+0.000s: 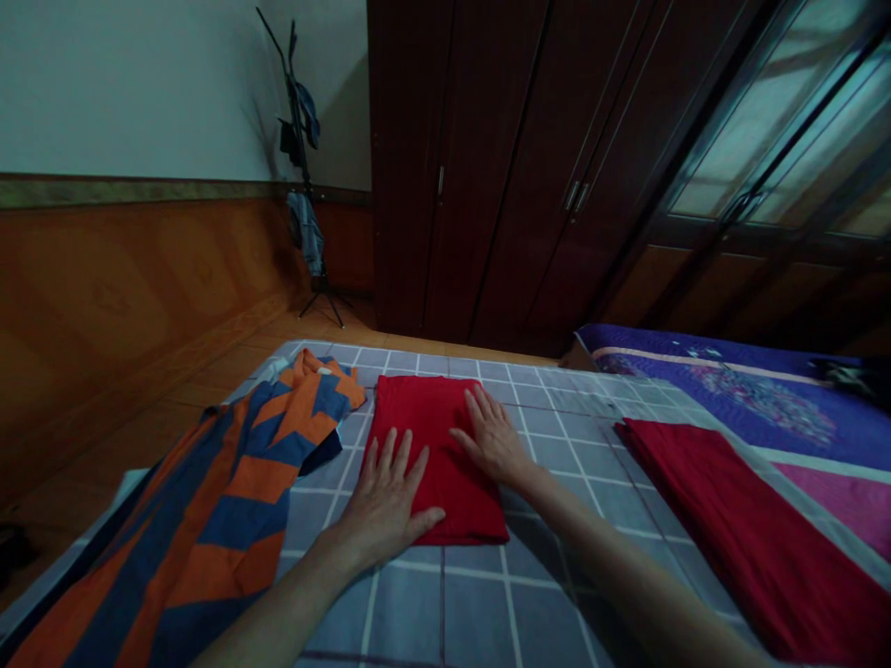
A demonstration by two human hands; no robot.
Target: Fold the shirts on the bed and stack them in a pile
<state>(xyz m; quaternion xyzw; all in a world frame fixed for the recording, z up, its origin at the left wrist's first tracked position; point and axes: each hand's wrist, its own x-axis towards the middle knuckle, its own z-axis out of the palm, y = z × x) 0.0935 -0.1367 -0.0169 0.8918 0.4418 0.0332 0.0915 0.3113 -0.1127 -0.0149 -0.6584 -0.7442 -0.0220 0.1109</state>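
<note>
A red cloth (445, 417), folded into a rectangle, lies flat on the grey checked bed cover (473, 603). My left hand (385, 501) rests with spread fingers on its lower left part. On its upper right edge lies my right hand (493, 436), palm down, fingers apart. Neither hand grips anything. Left of the folded cloth is an orange and blue patterned garment (243, 510), spread loosely. To the right, a second red cloth (752, 529) lies in a long folded strip.
Beyond the bed stands a dark wooden wardrobe (480, 186). A coat stand (299, 139) with hanging items is at the back left. A purple patterned bedspread (730, 390) lies at the right, below a window (780, 111).
</note>
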